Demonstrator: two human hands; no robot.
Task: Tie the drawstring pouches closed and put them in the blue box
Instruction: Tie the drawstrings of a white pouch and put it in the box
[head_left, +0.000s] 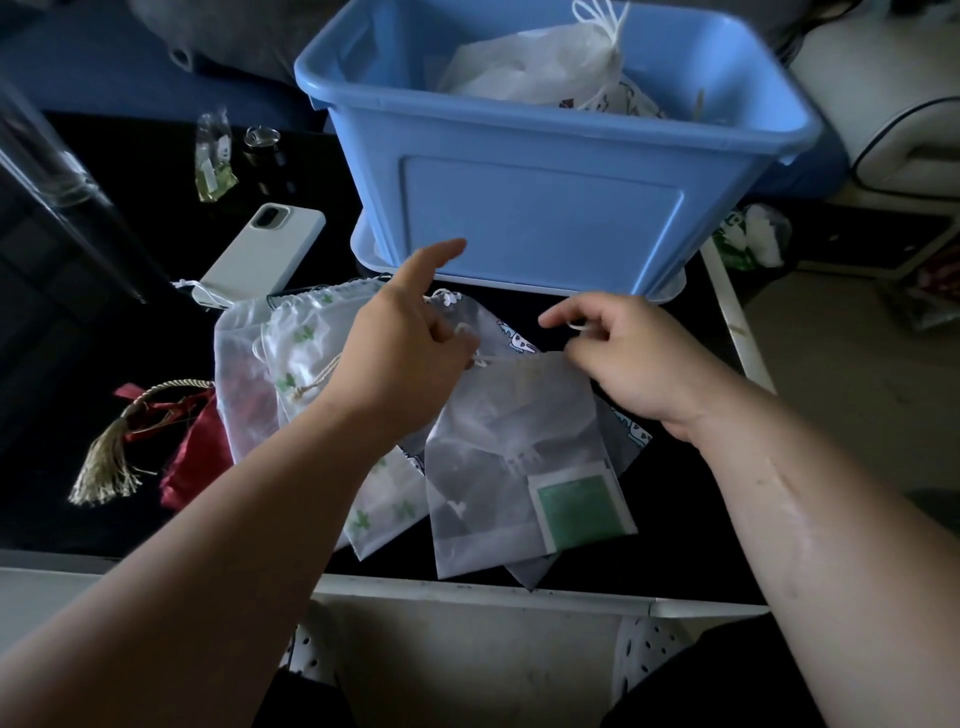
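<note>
A translucent white drawstring pouch (511, 457) with a green-and-white packet inside lies on top of several other pouches on the black table. My left hand (400, 353) pinches its white cord at the pouch's left top corner, index finger pointing out. My right hand (628, 358) pinches the cord's other end at the right top corner. Under it lie a pouch with green prints (306, 353) and one with a cartoon print (511, 338). The blue box (545, 208) stands just behind, holding tied white pouches (550, 67).
A red satin pouch (192, 452) with a gold tassel lies at the left. A phone (265, 249) in a pale case, a small clear packet (213, 156) and a dark jar (262, 143) sit at the back left. The table's white front edge (467, 592) runs below the pouches.
</note>
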